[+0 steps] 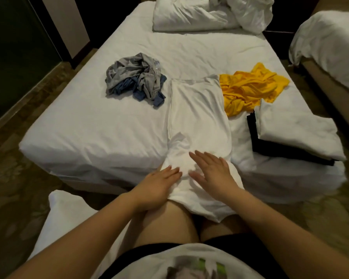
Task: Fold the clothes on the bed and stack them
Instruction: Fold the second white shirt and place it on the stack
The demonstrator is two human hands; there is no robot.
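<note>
Bed [89, 127]: white sheet, serving as the folding surface under the shirt.
Duvet [189, 15]: bunched at the head, well beyond the shirt, likely pushed clear for room.
Shirt [197, 109]: white, laid mid-bed as a long strip with its sides turned in, near end hanging off the edge over the person's knees.
Stack [294, 129]: right of the shirt, a white piece folded on a black one, within easy reach for the next addition.
Yellow top [248, 89]: crumpled, touching the shirt's right edge, unfolded.
Grey-blue pile [135, 77]: just left of the shirt, unfolded.
Right hand [212, 172]: flat on the shirt's near end, fingers straight and slightly apart, apparently smoothing.
Left hand [155, 184]: beside it on the shirt, fingers straight and together, gripping nothing.
</note>
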